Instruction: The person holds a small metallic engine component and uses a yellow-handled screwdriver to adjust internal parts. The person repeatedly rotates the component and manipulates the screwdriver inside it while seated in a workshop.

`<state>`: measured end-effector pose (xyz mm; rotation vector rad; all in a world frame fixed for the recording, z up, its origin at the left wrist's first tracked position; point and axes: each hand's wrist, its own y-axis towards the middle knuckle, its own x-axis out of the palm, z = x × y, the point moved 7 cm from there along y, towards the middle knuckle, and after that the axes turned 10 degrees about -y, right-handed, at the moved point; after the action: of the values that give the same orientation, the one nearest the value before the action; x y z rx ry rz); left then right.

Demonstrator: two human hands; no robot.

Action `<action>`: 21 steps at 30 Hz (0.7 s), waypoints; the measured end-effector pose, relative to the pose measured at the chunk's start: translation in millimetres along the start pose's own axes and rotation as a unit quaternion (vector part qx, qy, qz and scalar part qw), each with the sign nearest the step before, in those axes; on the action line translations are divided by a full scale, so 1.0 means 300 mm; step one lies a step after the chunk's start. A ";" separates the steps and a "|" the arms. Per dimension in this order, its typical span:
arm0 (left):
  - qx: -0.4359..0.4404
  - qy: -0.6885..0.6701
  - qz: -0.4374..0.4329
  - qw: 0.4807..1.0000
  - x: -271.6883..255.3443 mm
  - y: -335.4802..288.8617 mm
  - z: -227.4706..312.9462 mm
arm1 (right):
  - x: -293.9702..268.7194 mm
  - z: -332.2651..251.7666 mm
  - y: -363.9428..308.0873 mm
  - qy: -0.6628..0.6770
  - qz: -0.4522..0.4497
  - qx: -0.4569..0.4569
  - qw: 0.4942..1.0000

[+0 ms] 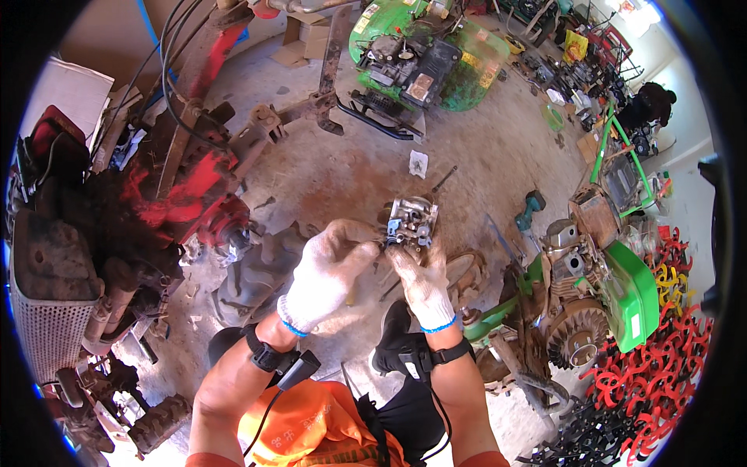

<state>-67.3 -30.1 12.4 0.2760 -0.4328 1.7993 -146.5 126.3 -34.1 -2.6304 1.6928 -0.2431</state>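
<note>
A metal carburetor (412, 221) with small levers and a thin rod is held up in front of me, over the concrete floor. My right hand (422, 286), in a white work glove with dirty fingertips, grips it from below and the right side. My left hand (327, 272), also gloved in white, is closed in a pinch at the carburetor's lower left side. Whatever lies between the left fingertips is hidden by the glove. Both forearms come up from the lower edge with dark straps round the wrists.
A rusty red machine (183, 187) stands at the left. At the far side is a green machine with an engine (412, 62). On the right are an opened engine with a finned flywheel (577, 338), a teal power tool (531, 210) and piled red curved blades (654, 373).
</note>
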 end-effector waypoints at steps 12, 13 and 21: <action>0.009 0.050 0.016 0.999 -0.013 0.023 -0.005 | 0.023 0.015 -0.004 -0.012 -0.006 -0.012 1.000; 0.005 0.066 0.016 0.998 -0.016 0.024 -0.005 | 0.024 0.009 -0.004 -0.015 -0.008 -0.019 1.000; -0.070 0.042 -0.069 0.994 -0.029 0.046 0.014 | 0.044 -0.028 -0.006 0.003 -0.047 -0.019 0.999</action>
<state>-78.5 -42.7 10.7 0.1289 -0.4657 1.6313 -140.5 115.7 -24.0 -2.7432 1.5932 -0.2234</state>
